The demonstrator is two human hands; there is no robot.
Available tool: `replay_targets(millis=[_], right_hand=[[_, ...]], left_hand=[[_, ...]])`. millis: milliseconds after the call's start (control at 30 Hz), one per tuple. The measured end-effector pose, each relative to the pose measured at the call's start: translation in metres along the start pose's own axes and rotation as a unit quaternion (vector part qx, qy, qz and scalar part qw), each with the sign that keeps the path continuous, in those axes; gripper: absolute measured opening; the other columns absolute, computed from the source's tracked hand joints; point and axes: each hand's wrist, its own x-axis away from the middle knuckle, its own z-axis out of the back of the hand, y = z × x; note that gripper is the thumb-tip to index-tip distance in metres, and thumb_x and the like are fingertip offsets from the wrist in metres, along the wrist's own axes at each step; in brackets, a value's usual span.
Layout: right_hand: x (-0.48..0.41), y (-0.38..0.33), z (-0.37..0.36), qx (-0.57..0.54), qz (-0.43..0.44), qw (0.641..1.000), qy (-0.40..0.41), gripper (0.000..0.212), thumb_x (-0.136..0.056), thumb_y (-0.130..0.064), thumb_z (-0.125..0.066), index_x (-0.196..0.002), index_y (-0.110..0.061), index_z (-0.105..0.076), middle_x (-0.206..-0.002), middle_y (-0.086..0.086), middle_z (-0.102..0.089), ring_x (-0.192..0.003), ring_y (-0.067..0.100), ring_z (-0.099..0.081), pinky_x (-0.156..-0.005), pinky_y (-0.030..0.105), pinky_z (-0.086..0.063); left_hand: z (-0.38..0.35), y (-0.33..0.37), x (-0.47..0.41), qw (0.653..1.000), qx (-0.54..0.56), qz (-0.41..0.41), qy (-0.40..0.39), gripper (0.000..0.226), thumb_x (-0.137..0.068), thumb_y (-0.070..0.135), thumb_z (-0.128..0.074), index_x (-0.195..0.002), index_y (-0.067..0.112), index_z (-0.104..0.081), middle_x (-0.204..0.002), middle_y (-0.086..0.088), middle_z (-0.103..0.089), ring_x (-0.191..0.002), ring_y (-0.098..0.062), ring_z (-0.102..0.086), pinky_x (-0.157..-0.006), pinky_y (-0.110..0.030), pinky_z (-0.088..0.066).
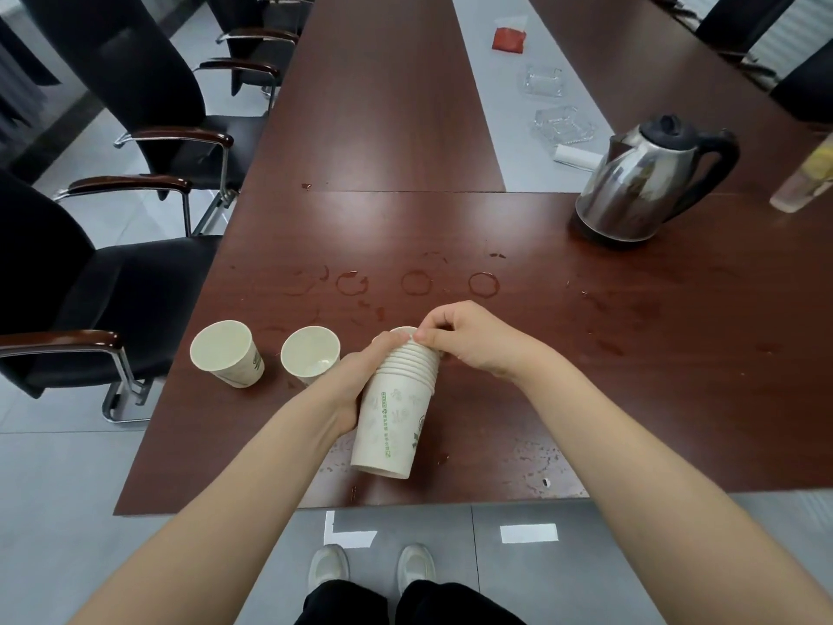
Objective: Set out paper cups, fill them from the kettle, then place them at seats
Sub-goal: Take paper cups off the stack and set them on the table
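Peeling top cup (404,330) off: left hand (356,381) grips stack (396,421), right hand (469,340) pinches its rim, prob. just one; pull straight.

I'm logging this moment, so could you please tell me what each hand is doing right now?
Left hand: grips the stack of paper cups by its side.
Right hand: pinches the rim of the top cup on that stack.
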Motion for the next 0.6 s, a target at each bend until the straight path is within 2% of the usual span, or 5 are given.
replay_targets(millis=[67, 167, 333, 500, 600], right_hand=[[-0.0006, 0.0004, -0.0002, 0.007, 0.002, 1.0, 0.012, 0.015, -0.093, -0.016, -0.059, -0.08, -0.011, -0.066, -0.075, -0.01, -0.06, -0.07, 0.0, -0.053, -0.07, 0.017, -0.044], [-0.0008, -0.002, 0.0014, 0.025, 0.008, 0.999, 0.025, 0.014, -0.093, -0.015, -0.058, -0.084, -0.008, -0.067, -0.076, -0.011, -0.059, -0.069, -0.002, -0.051, -0.064, 0.009, -0.039], [-0.001, -0.0022, 0.0008, 0.047, 0.002, 0.998, 0.042, 0.018, -0.095, -0.018, -0.056, -0.082, -0.008, -0.065, -0.073, -0.01, -0.056, -0.063, 0.001, -0.046, -0.057, 0.011, -0.036], [-0.0038, -0.0009, -0.0022, 0.015, -0.009, 0.998, 0.061, 0.018, -0.094, -0.017, -0.056, -0.077, -0.016, -0.062, -0.075, -0.01, -0.057, -0.069, 0.002, -0.049, -0.065, 0.018, -0.038], [-0.008, 0.0025, -0.0031, 0.002, -0.013, 0.995, 0.103, 0.02, -0.095, -0.018, -0.056, -0.075, -0.018, -0.06, -0.076, -0.007, -0.057, -0.071, 0.008, -0.049, -0.069, 0.025, -0.041]], left_hand=[[-0.0002, 0.0013, -0.0031, 1.0, -0.004, 0.005, 0.0, 0.078, -0.053, 0.047, -0.08, -0.113, 0.001, -0.063, -0.097, -0.022, -0.069, -0.08, -0.032, -0.066, -0.075, -0.039, -0.052], [-0.0017, 0.0036, -0.0067, 1.0, -0.01, 0.016, -0.004, 0.058, -0.065, 0.042, -0.074, -0.105, 0.001, -0.065, -0.088, -0.02, -0.069, -0.07, -0.03, -0.067, -0.067, -0.035, -0.054], [-0.0042, 0.007, -0.0096, 1.0, -0.008, 0.03, 0.0, 0.059, -0.062, 0.042, -0.073, -0.104, 0.002, -0.065, -0.091, -0.02, -0.069, -0.073, -0.03, -0.066, -0.069, -0.035, -0.054], [-0.0067, 0.0077, -0.0093, 0.999, 0.018, 0.032, 0.003, 0.042, -0.082, 0.035, -0.063, -0.107, 0.001, -0.063, -0.088, -0.021, -0.069, -0.069, -0.029, -0.068, -0.061, -0.033, -0.055], [-0.0057, 0.0081, -0.0081, 0.999, 0.019, 0.043, -0.002, 0.05, -0.081, 0.035, -0.065, -0.115, -0.001, -0.062, -0.098, -0.022, -0.07, -0.079, -0.032, -0.068, -0.071, -0.037, -0.056]])
